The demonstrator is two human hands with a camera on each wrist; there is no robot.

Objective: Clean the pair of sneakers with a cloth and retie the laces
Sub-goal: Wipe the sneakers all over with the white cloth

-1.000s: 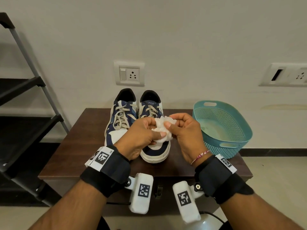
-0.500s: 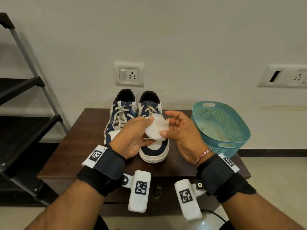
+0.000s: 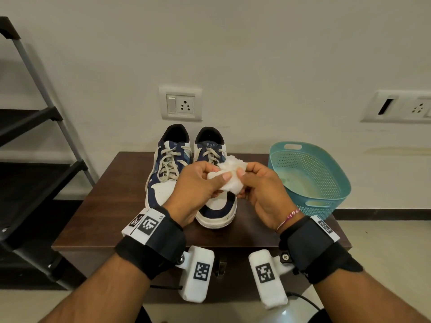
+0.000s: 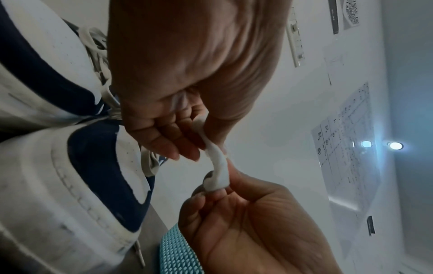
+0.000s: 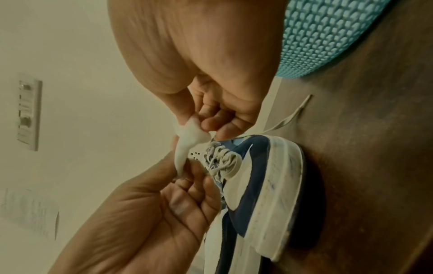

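At centre frame your left hand [image 3: 198, 183] and right hand [image 3: 261, 190] both pinch the white cloth [image 3: 229, 177], thumbs and fingertips clamped on it, just above the sneakers [image 3: 186, 178] on the brown table [image 3: 112, 201]. Half a second ago your right hand lay open beside a flatter cloth; now it's bunched again. You're probably folding it to wipe; no shoe is touched yet.
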